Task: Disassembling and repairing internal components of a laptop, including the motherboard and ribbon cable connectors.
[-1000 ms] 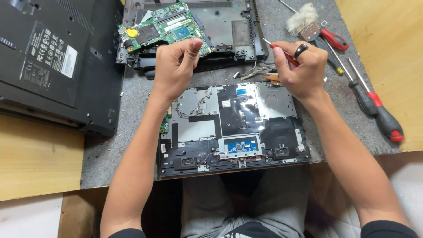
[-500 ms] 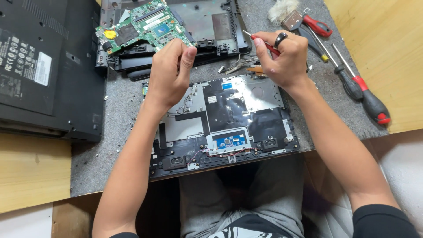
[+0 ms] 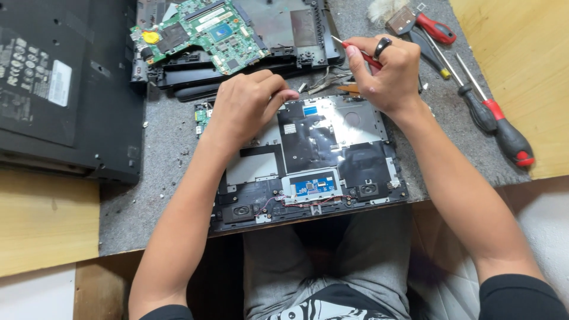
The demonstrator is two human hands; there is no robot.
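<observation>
So the opened laptop base (image 3: pixel 311 160) sits flat on the grey mat (image 3: pixel 160 178) at the near edge of the counter (image 3: pixel 47 219), insides up, with the blue touchpad board (image 3: pixel 311 185) and the two little speakers towards the person's lap. The left hand (image 3: pixel 246 104) rests on the top-left part of that base, fingers curled in loosely with the tips pressed together; can't tell if there's a screw or anything pinched in there. The right hand (image 3: pixel 385 71) is clamped around a small red-handled screwdriver (image 3: pixel 354 52), held just above the top edge of the base, metal tip pointing up and left towards the other chassis. There's a dark ring on one finger of that hand.

Further back, a green motherboard (image 3: pixel 201 32) lies tilted on top of a second black laptop chassis (image 3: pixel 278 29). A closed black laptop (image 3: pixel 59 89) lies bottom up off to the left, partly on the mat. Over on the right are two bigger red-and-black screwdrivers (image 3: pixel 498 127), lying side by side, plus red-handled pliers (image 3: pixel 427 24) and a pale brush (image 3: pixel 382 9) near the top.
</observation>
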